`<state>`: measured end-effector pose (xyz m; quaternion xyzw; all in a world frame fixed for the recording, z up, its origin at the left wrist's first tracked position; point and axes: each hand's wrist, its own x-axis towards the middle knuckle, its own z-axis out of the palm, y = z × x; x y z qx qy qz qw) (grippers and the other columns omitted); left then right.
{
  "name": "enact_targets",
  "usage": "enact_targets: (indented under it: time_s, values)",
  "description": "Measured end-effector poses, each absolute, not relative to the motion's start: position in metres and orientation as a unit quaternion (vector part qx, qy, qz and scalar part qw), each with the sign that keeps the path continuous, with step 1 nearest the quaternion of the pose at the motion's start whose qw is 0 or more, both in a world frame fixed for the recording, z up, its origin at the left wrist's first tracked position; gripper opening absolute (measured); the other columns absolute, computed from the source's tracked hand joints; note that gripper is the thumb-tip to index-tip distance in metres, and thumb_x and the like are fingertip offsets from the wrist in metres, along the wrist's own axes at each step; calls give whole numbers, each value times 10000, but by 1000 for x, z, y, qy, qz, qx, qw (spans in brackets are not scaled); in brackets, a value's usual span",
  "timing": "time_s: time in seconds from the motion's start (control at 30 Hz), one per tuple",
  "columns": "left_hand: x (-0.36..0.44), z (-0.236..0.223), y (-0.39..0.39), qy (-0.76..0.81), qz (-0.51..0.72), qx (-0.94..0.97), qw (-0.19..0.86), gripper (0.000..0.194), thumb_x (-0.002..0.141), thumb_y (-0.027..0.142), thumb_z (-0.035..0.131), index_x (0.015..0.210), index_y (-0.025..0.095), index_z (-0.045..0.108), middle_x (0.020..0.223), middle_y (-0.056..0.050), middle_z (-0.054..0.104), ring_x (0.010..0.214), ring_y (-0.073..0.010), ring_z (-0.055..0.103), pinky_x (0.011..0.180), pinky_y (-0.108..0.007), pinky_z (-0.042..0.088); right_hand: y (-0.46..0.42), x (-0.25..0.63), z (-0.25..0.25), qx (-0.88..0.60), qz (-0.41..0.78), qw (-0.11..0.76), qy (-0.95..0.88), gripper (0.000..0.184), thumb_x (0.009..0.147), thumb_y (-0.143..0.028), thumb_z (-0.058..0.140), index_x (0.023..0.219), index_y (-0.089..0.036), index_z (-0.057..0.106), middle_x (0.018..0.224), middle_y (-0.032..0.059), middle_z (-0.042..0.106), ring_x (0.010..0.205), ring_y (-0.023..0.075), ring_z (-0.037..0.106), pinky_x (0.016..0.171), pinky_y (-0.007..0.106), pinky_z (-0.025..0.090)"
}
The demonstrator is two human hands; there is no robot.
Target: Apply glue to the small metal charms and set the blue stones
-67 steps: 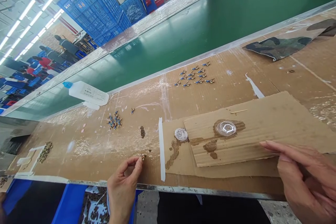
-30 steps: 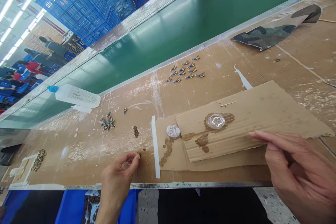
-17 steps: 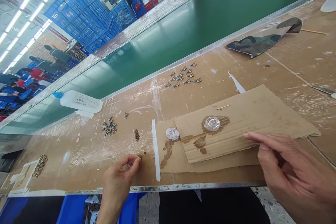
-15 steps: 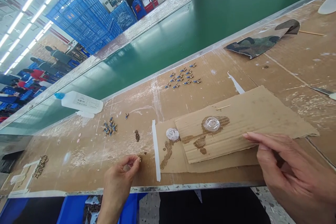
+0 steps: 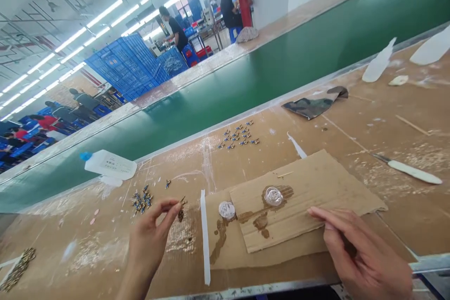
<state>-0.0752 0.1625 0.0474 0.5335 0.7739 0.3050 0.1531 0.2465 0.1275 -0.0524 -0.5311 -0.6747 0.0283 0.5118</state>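
While the counter (image 5: 183, 272) stretches below both hands, the right hand (image 5: 362, 248) is by the near edge of the upper cardboard sheet (image 5: 326, 183), its thumb and index narrowly parted; whether its curled fingers hold anything, I cannot tell. The left hand (image 5: 147, 236) is raised over the counter, its fingers pinched on a small dark piece (image 5: 182, 200) at their very tips, seen just above a clump of brown bits (image 5: 181, 216). That piece looks very light and stiff, likely easy to drop, and any thin part could bend or snap; a gentle pinch at its thickest spot should suit it, though its shape is too small to read. Counting from large to small: two overlapping cardboard sheets, one camouflage cloth (image 5: 311, 105), one labelled bottle (image 5: 110, 165) with a blue cap, one white-handled knife (image 5: 415, 171), one white tape strip (image 5: 205, 239), two clear rounds (image 5: 273, 196), about twelve blue figures (image 5: 243, 142) spread out, one lone figure (image 5: 168, 183), a heap of figures (image 5: 142, 200) too tangled to count, and two pink dots (image 5: 96, 212).
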Motion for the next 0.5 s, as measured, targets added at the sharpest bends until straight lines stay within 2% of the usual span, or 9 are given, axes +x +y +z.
enact_targets:
  time_s: [0.13, 0.23, 0.33, 0.5]
  values:
    - [-53, 39, 234, 687, 359, 550, 312, 216, 594, 394, 697, 696, 205, 678, 701, -22, 717, 704, -173, 667, 714, -294, 504, 131, 247, -54, -526, 7, 515, -677, 213, 892, -158, 438, 1023, -174, 606, 938, 13, 649, 893, 96, 622, 804, 195, 509]
    - [-42, 24, 276, 667, 351, 567, 332, 204, 583, 362, 729, 653, 178, 674, 643, -8, 687, 637, -150, 637, 655, -273, 489, 131, 249, -55, -524, -6, 513, -680, 219, 891, -173, 436, 1013, -175, 618, 936, 23, 659, 874, 111, 636, 781, 205, 531]
    - [-37, 10, 300, 667, 325, 578, 340, 186, 655, 321, 739, 697, 153, 672, 649, 8, 660, 648, -138, 622, 672, -277, 491, 131, 250, -59, -535, -7, 503, -679, 241, 893, -201, 426, 1005, -175, 638, 933, 41, 667, 860, 130, 646, 774, 220, 543]
    - [-35, -6, 315, 687, 252, 588, 344, 209, 862, 317, 607, 961, 134, 627, 954, -36, 656, 822, -158, 632, 729, -349, 531, 133, 255, -71, -512, -43, 495, -701, 251, 880, -156, 448, 1077, -172, 603, 962, 41, 661, 899, 120, 634, 809, 196, 528]
